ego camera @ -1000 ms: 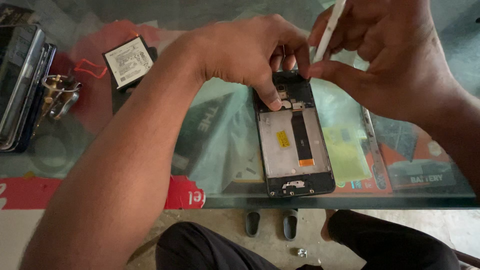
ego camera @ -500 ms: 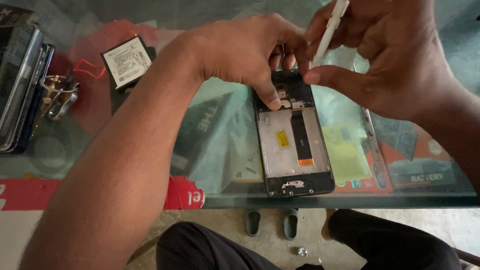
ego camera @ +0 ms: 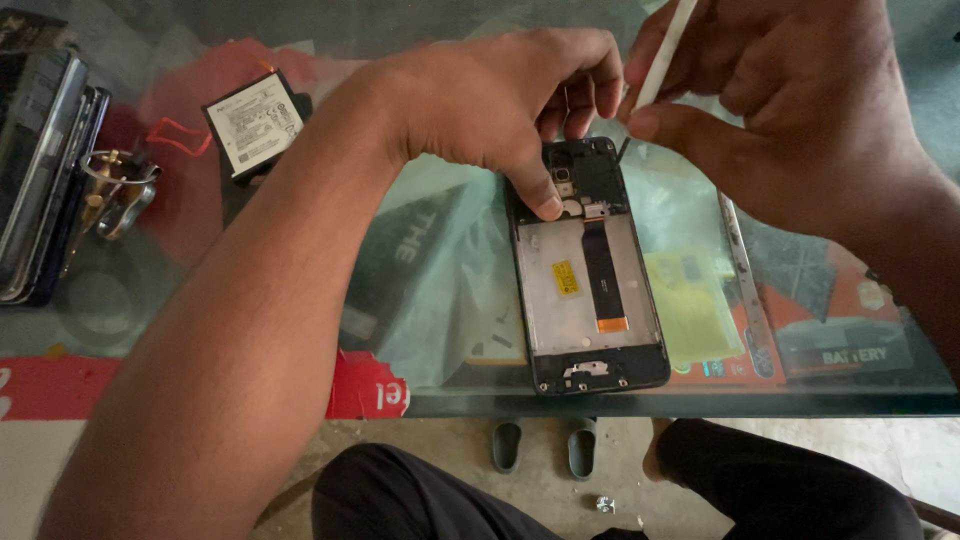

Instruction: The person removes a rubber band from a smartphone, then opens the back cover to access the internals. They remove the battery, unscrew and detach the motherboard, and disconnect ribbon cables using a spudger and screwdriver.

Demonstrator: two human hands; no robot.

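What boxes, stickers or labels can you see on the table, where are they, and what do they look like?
Battery label: far left, white rectangle on a black battery.
Yellow sticker: small square inside the opened phone.
Orange-and-black package: right, under the glass top.
Red strip: along the near left edge, white print.

Opened black phone frame with bare metal backplate [ego camera: 590,290] lying flat on glass-topped desk [ego camera: 440,330]. Left hand [ego camera: 500,100] pressed thumb onto its upper end; right hand [ego camera: 790,110] pinched slim white tool [ego camera: 664,55] just above. White rectangular battery [ego camera: 255,122] lay well apart.
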